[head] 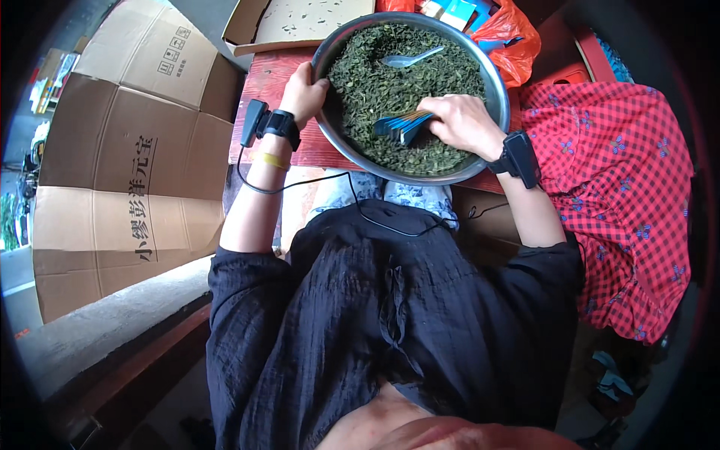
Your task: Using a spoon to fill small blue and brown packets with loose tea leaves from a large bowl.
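A wide metal basin [499, 121] holds a deep layer of dried green leaves [365, 73], which look like tea. My left hand [304, 94] grips the basin's left rim, thumb over the edge. Over the right half of the leaves, my right hand [458, 121] is closed on a bunch of flat blue packets [402, 125]. Their far ends fan apart and touch or hang just above the leaves; I cannot tell which. A translucent spoon [412, 58] lies on the leaves towards the back.
The basin rests on a red wooden table [264, 73]. Behind it are a shallow cardboard box [309, 22] with leaf scraps and an orange plastic bag [513, 45]. A large printed carton [135, 146] stands left; red checked cloth [613, 169] hangs right. A black cable [360, 208] crosses my lap.
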### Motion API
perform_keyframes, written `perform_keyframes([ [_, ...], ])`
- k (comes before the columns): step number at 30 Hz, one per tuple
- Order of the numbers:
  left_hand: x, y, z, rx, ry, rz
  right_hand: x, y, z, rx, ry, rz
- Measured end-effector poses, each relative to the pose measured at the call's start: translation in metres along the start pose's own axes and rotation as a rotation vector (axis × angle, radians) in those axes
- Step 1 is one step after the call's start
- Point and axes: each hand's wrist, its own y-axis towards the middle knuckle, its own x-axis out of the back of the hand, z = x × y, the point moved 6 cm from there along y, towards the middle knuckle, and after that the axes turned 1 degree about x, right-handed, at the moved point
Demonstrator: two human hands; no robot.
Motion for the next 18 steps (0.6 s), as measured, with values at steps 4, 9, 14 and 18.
perform_keyframes([
  [4, -0.003, -0.005, -0.006, -0.044, 0.015, 0.004, 0.007, 0.004, -0.01, -0.058, -0.005, -0.073],
  [9, 0.001, -0.006, 0.003, -0.022, -0.019, 0.044, 0.006, 0.033, -0.029, -0.047, -0.071, -0.167],
  [14, -0.001, -0.016, -0.019, -0.025, -0.199, 0.047, 0.023, 0.059, -0.054, -0.133, -0.059, -0.208],
  [18, -0.004, -0.015, -0.014, -0.025, -0.169, 0.038, 0.042, 0.047, -0.035, -0.076, 0.14, -0.054],
])
